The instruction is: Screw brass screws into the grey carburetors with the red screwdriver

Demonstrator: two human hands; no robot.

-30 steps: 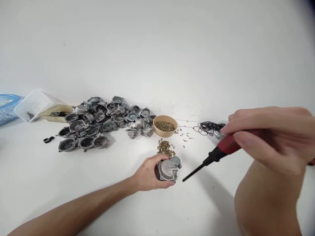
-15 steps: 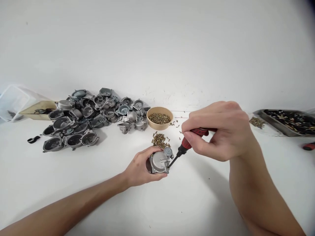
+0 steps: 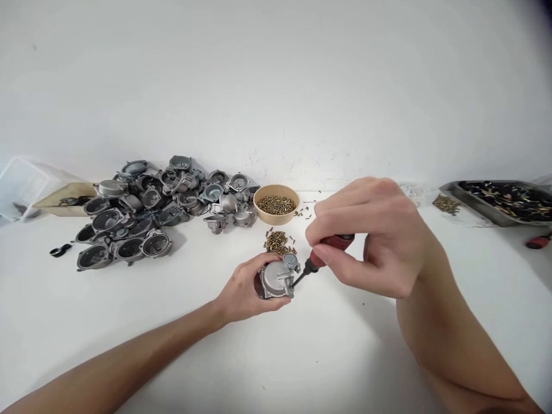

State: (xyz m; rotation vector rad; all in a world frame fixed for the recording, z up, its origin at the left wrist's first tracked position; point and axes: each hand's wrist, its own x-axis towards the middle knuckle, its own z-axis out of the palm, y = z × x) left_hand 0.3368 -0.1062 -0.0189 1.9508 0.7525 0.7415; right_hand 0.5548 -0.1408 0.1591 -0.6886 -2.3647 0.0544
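Note:
My left hand is wrapped round a grey metal carburetor float bowl, its rounded side up, just above or on the white table. In my right hand is a screwdriver with a red and black handle. Its dark shaft slants down to the left, and the tip touches the bowl's right edge; the screw there is too small to make out. Behind the bowl lies a small heap of brass-coloured screws.
A tan tub full of screws stands beyond the heap. To the left is a pile of metal bowls, a black clip, and a yellowish tray. At right are a metal tray, more screws and a red-handled tool.
My right hand has shifted slightly left and turned with the screwdriver, whose tip stays at the bowl's edge. The left hand keeps its hold; the whole view has moved a little.

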